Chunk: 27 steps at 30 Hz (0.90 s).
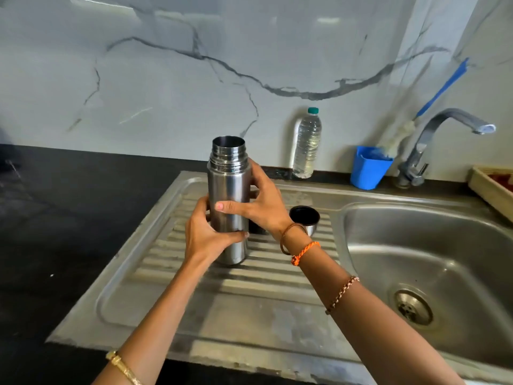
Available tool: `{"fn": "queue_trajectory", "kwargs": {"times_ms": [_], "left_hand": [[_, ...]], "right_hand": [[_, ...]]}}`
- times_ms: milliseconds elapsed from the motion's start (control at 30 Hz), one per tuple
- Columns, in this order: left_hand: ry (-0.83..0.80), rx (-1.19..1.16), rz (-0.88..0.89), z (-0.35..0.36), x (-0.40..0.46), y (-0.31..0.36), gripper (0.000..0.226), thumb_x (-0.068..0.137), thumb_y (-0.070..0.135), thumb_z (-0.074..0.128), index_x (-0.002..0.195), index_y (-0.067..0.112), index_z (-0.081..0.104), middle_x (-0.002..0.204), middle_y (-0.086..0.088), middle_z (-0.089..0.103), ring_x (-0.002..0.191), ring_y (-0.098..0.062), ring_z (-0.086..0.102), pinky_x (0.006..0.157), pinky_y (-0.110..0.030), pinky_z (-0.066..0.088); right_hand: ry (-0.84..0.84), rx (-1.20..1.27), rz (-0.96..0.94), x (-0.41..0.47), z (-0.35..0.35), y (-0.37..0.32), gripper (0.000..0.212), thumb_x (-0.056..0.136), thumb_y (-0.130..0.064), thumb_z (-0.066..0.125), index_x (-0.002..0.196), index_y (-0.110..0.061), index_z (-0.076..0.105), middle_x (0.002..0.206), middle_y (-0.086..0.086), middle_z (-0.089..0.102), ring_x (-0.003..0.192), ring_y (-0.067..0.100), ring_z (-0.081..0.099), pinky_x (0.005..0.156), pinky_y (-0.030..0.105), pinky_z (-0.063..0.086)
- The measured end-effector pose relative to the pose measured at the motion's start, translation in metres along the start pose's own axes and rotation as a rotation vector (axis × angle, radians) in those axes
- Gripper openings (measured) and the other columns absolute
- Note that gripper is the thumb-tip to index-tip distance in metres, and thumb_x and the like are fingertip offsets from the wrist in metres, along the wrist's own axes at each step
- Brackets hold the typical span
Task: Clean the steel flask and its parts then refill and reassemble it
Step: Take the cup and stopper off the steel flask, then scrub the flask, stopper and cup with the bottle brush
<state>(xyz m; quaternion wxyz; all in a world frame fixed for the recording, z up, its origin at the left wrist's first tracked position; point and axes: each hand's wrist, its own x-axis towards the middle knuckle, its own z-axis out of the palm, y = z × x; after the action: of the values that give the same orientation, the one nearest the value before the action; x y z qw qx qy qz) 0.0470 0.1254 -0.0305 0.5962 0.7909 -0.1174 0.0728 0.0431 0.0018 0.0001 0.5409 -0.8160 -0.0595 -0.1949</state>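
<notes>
Marble-patterned wall panels are seen behind a black surface [69, 218] into which a steel sink unit with a ribbed drainboard [249, 279] and a basin [433, 245] at 3 o'clock is set.

The steel flask [229, 195] is held upright at the centre of view, over the drainboard; whether its base rests on the ribs or is just lifted cannot be told. It is gripped by both hands: the left hand [206, 234] is wrapped round the lower body from 9 o'clock, the right hand [259, 207] is closed round the middle from 3 o'clock.

Risks noted: the polished wall is judged slippery if wet, so a loose grip could let the flask drop onto the ribs and dent. The steel cup lid [304, 220], standing mouth-up just beside the right wrist at 3 o'clock, could be knocked over by that wrist when the flask is carried toward the basin. A dark part partly hidden behind the right hand could be displaced likewise.

Flask condition: brushed stainless cylinder, mouth open, threaded neck exposed, interior dark; contents cannot be judged. No dents are visible.

At 1 o'clock a plastic water bottle [307, 145] is stood against the wall; at 2 o'clock a blue cup [369, 169] holding a bottle brush [399, 134] is placed beside the tap [444, 126].
</notes>
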Motion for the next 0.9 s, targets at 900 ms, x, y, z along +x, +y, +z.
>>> {"fn": "queue_trajectory", "kwargs": {"times_ms": [900], "left_hand": [[0.192, -0.068, 0.206, -0.037, 0.04, -0.046, 0.102, 0.05, 0.022, 0.091, 0.132, 0.022, 0.03, 0.132, 0.003, 0.035, 0.12, -0.018, 0.041, 0.099, -0.027, 0.038]], "right_hand": [[0.06, 0.164, 0.079, 0.026, 0.019, 0.006, 0.07, 0.058, -0.034, 0.085, 0.115, -0.026, 0.044, 0.117, -0.003, 0.052, 0.105, 0.015, 0.054, 0.084, 0.028, 0.048]]}}
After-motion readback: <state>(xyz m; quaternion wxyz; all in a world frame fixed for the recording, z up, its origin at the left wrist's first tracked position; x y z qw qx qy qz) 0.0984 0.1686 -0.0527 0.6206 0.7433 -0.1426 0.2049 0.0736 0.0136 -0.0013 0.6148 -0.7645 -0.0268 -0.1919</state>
